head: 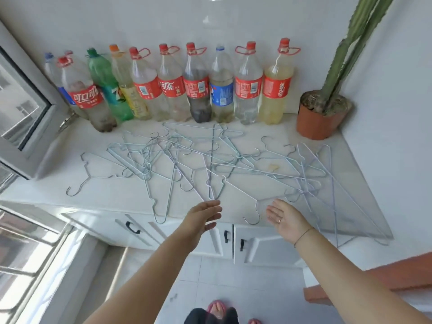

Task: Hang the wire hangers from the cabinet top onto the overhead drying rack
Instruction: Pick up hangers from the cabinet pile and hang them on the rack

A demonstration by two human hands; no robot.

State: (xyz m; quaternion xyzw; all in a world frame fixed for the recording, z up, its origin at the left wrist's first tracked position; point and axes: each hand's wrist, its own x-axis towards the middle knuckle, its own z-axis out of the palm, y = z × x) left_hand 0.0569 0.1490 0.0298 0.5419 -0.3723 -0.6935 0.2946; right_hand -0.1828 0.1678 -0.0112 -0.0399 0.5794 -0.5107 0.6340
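Wire hangers point(210, 164) are sprawling mid-frame on the cabinet top point(112, 197), just past both sets of fingers; left hand point(205, 215) and right hand point(286, 219) are reaching forward, fingers loose, probably not touching anything.

White cabinet top point(98, 195): tangled wire hangers point(198, 160), bottle row point(173, 85), potted cactus point(325, 113).

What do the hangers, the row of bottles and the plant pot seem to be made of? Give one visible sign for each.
Hangers: thin metal wire, probably with a pale blue-grey coating; slender bent strands with twisted necks.
Bottles: clear plastic, glossy; see-through walls, screw caps, printed labels.
Plant pot: matte orange-brown, either terracotta or plastic; the look leaves it open.
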